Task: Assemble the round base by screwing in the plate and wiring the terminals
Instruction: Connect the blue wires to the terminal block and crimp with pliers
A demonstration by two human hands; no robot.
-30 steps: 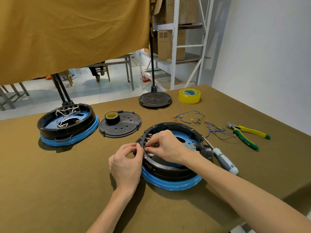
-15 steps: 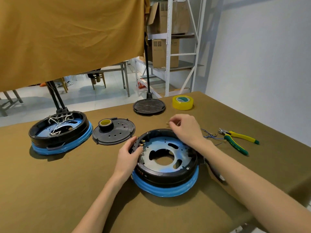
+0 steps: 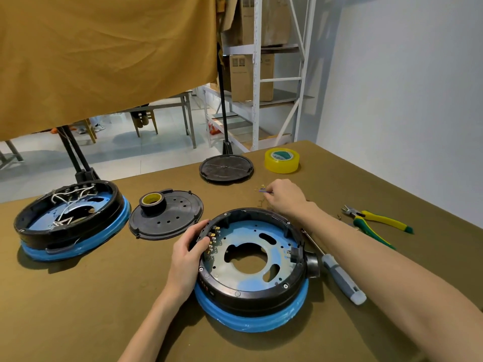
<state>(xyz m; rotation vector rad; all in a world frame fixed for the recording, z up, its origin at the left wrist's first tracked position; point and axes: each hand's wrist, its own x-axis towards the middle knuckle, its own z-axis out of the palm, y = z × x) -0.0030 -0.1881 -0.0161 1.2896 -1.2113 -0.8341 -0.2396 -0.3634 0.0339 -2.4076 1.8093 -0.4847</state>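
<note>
We see the left hand [image 3: 188, 253] gripping the rim of the round black base with a blue band [image 3: 252, 267], beside its brass terminals [image 3: 213, 237]. The right hand [image 3: 283, 197] pinches a short purple wire [image 3: 262, 189] beyond it, on the olive-brown table [image 3: 78, 309].

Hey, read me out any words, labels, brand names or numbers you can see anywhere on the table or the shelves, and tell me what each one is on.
None can be read.
Yellow tape roll: green-and-white core label, too blurred.
Cardboard box on the shelf: dark printed marks near its top, too small.
Round base: reddish marks on its front wall, illegible.
</note>
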